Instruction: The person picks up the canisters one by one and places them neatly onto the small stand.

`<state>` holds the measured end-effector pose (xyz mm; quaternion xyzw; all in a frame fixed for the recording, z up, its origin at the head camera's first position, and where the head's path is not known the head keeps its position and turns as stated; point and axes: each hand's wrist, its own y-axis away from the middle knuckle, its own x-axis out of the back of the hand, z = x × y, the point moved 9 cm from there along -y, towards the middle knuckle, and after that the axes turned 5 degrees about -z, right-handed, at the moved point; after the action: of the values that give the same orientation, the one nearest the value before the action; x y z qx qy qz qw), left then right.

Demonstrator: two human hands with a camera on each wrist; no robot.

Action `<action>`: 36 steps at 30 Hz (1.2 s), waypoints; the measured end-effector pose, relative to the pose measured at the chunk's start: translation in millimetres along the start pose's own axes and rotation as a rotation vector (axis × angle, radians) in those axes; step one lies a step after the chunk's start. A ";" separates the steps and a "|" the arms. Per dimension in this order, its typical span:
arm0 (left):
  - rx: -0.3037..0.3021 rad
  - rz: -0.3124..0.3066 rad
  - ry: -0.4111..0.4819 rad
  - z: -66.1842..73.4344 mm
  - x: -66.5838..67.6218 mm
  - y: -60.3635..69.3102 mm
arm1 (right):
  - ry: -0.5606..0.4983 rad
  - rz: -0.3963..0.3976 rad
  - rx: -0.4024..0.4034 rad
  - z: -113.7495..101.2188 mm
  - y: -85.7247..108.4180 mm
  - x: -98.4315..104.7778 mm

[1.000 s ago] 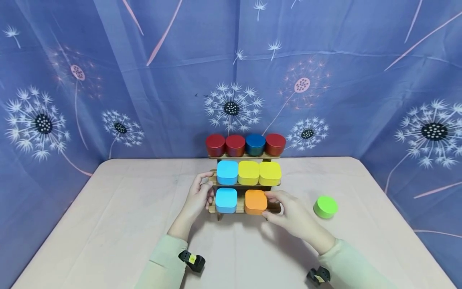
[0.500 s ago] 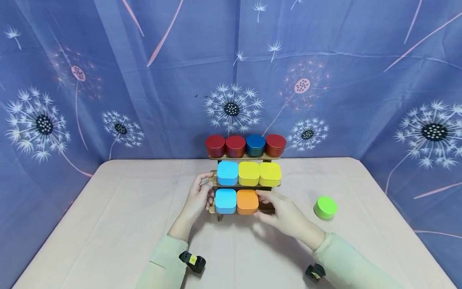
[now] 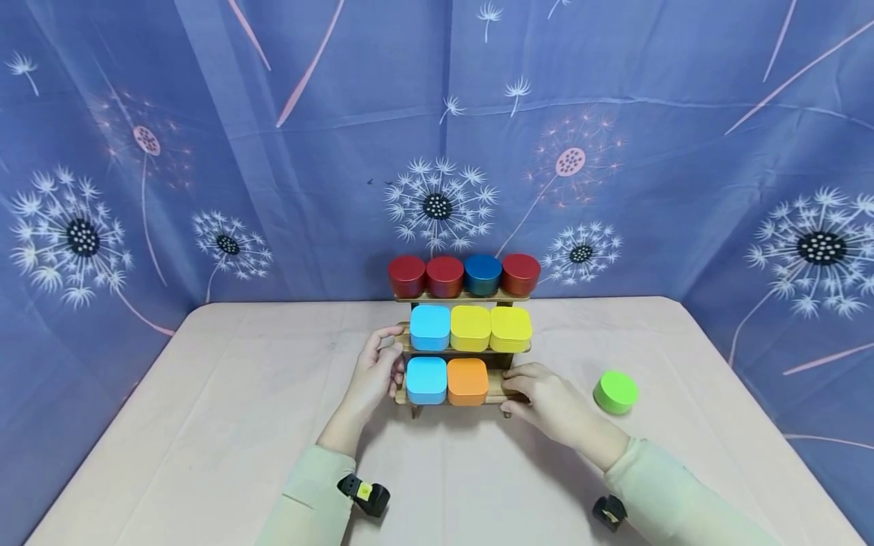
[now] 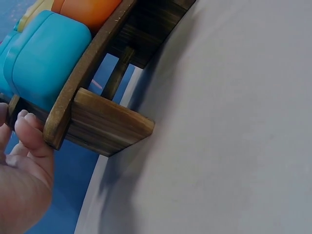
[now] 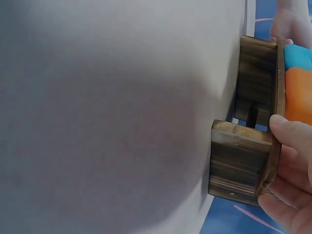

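A three-tier wooden display rack [image 3: 495,388] stands on the table. Its left end is gripped by my left hand [image 3: 374,373], whose fingers reach the middle and bottom tiers. My right hand [image 3: 551,403] holds the right end of the bottom tier; in the right wrist view the thumb [image 5: 288,128] lies on the front board. On the bottom tier a light blue square tin [image 3: 426,381] and an orange square tin [image 3: 467,382] touch side by side. The middle tier bears a light blue tin [image 3: 430,327] and two yellow tins [image 3: 470,328].
Along the top tier are several round tins, red ones [image 3: 444,276] and a dark blue one [image 3: 482,274]. A lime green round tin [image 3: 616,392] rests on the pale tablecloth [image 3: 259,425], right of my right hand. Behind hangs a blue dandelion-print curtain [image 3: 328,182].
The orange tin has slid left along the bottom tier against the light blue one. My right hand has let go of it and moved right to the rack's end. The left hand has stayed put.
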<state>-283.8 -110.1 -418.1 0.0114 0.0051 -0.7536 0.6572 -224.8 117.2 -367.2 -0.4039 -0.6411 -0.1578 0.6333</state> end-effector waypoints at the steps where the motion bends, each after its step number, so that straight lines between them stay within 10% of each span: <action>1: 0.001 0.002 0.001 0.2 0.1 -0.2 | 0.000 -0.004 0.002 -0.2 -0.1 -0.1; 27: 0.034 -0.009 -0.008 16.8 -1.9 -16.2 | -0.039 0.067 0.012 22.7 -12.7 -3.5; 36: 0.023 -0.026 -0.014 20.9 -7.4 -14.5 | -0.178 -0.006 -0.171 61.8 5.9 0.3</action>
<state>-297.4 -101.2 -397.1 0.0137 -0.0079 -0.7623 0.6471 -262.9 165.1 -377.9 -0.4669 -0.6800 -0.1773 0.5368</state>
